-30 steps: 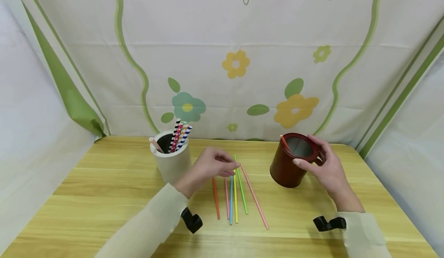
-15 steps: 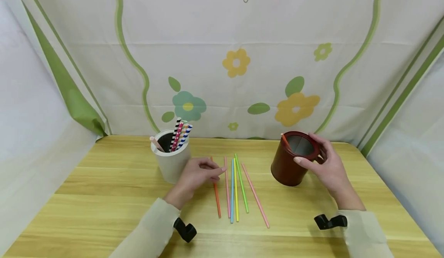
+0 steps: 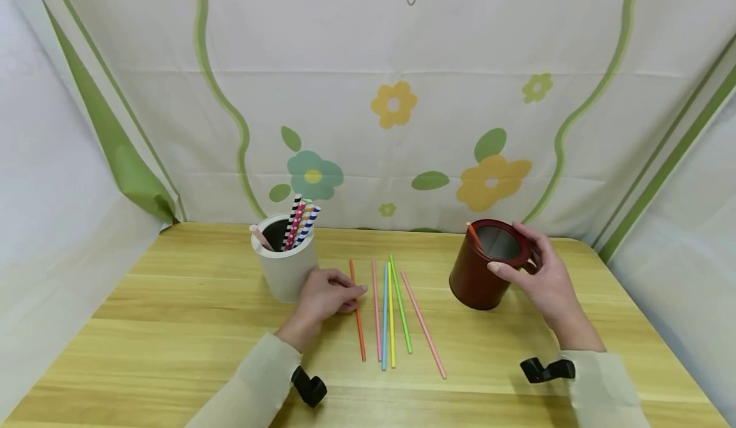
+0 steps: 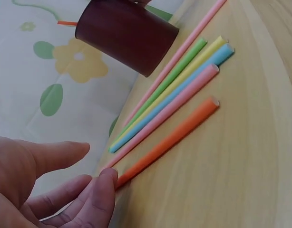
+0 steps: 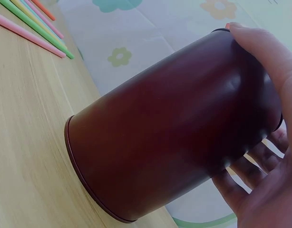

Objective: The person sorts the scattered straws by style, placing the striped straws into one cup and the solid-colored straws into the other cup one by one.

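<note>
My left hand [image 3: 328,294] is over the upper part of an orange paper straw [image 3: 360,335], the leftmost in a row on the table. In the left wrist view the thumb stands apart from the fingers [image 4: 106,190], whose tips are right at that straw. To its right lie a pink straw [image 3: 376,326], a blue straw [image 3: 384,332], a yellow straw [image 3: 392,326], a green straw [image 3: 401,310] and another pink straw [image 3: 424,326]. My right hand [image 3: 546,281] holds a dark red mug [image 3: 474,281] by its rim and handle side. An orange straw [image 3: 474,233] leans inside the mug.
A white cup [image 3: 284,271] stands behind my left hand, holding several patterned straws [image 3: 296,227] and a pale pink one [image 3: 261,238]. The wooden table [image 3: 144,326] ends at a floral cloth [image 3: 345,96] at the back, with white cloth at both sides.
My left hand has moved left and lower, from above the green straw past the first pink straw to the orange one. My right hand and the mug have stayed in place.
</note>
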{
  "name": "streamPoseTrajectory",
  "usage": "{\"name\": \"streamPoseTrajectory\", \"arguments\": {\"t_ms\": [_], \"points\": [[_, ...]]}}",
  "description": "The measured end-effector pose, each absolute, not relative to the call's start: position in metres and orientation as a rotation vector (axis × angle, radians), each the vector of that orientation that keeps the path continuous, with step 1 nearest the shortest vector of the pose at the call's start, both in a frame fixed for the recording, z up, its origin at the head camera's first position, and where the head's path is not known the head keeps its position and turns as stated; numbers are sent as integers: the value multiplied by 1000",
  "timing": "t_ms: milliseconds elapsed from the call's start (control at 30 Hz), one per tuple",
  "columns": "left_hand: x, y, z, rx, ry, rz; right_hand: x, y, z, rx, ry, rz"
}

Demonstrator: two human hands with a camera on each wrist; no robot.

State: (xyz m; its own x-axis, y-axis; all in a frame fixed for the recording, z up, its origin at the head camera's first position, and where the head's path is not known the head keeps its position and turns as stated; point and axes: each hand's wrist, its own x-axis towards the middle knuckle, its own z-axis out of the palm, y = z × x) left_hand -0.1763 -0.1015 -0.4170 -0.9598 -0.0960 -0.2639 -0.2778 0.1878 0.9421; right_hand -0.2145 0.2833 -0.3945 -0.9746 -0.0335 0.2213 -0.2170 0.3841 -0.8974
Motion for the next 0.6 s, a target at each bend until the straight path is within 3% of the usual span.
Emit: {"name": "streamPoseTrajectory", "arguments": {"t_ms": [600], "points": [[-186, -91, -420, -369, 2459, 1683, -214, 283, -396, 225, -2473, 1633]]}}
